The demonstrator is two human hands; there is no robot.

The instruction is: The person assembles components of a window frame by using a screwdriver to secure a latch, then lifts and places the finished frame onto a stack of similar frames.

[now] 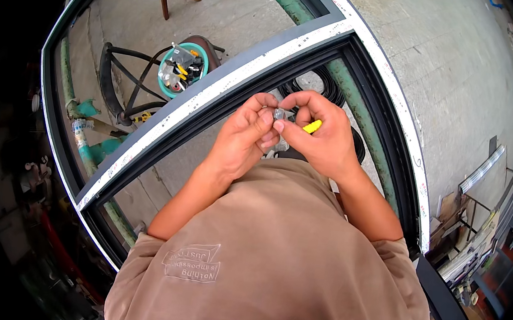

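Observation:
My left hand (245, 132) and my right hand (328, 139) meet in front of my chest, fingers closed. Between their fingertips they pinch a small clear or silvery piece (279, 114), too small to name. A bright yellow handle (313, 126) sticks out of my right palm; what it belongs to is hidden by the fingers. Both hands are above an opening in a large white-and-grey frame (241, 65) edged with black strips. The frame surrounds me on several sides.
Beyond the frame's middle bar, a teal basket (167, 88) of pliers, bags and small parts sits on a brown stool (209, 49). Green pipes (362, 108) run beneath the frame. Coiled black strip (324, 83) lies below my hands. Panels and scraps (484, 168) stand at right.

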